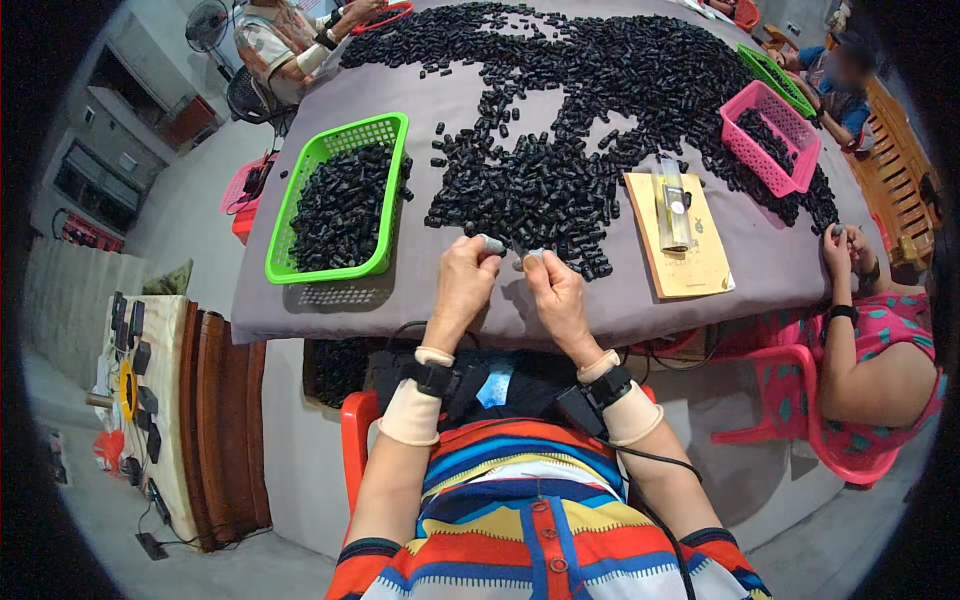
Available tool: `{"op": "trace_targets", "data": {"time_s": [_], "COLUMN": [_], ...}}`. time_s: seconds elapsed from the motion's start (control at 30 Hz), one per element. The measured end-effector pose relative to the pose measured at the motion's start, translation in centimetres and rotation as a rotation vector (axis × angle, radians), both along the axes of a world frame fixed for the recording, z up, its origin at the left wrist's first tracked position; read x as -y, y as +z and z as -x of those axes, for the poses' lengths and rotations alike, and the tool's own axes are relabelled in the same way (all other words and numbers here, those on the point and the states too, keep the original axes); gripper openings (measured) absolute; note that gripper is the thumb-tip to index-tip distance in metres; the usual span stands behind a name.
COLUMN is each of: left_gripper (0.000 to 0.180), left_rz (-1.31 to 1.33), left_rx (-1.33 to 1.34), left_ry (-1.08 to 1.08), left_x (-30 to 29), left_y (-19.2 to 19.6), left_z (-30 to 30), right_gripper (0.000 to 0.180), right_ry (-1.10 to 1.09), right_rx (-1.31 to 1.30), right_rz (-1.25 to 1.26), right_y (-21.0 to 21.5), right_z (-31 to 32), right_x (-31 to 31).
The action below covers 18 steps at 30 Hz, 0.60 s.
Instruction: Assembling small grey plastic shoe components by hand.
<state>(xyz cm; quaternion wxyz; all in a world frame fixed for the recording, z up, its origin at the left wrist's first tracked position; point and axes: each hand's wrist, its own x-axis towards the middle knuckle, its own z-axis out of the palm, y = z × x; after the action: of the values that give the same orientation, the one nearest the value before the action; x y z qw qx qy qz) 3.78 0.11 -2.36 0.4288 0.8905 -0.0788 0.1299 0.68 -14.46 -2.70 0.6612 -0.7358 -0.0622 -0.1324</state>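
Left hand [462,278] and right hand [556,287] each pinch something small, too tiny to identify.

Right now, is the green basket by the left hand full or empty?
Nearly full. The green basket is heaped with small black pieces almost to its rim, with only a bare strip at its near end.

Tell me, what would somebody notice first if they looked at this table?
Most likely the huge heap of small black parts spread over the grey table, reaching from the far side almost to the near edge. Next, the bright green basket full of those parts on the left, and a pink basket on the right. At the near edge, the left hand and right hand each pinch something small.
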Motion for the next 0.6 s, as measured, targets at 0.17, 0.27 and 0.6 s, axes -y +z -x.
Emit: {"op": "trace_targets", "data": {"time_s": [0.17,0.27,0.6], "left_gripper": [0.015,0.015,0.018], "left_rz": [-0.236,-0.29,-0.222], "left_rx": [0.086,0.099,0.052], "left_ry": [0.079,0.079,-0.031], "left_x": [1.5,1.3,0.7], "left_y": [0.3,0.2,0.6], "left_z": [-0.1,-0.2,1.7], "right_gripper": [0.031,0.03,0.024], "right_ry": [0.001,0.001,-0.012], "right_rx": [0.019,0.029,0.028], "right_rz": [0.021,0.013,0.079], "right_y": [-0.4,-0.2,0.3], "right_z": [-0.4,-0.3,-0.3], "right_x": [0.4,0.2,0.1]}}
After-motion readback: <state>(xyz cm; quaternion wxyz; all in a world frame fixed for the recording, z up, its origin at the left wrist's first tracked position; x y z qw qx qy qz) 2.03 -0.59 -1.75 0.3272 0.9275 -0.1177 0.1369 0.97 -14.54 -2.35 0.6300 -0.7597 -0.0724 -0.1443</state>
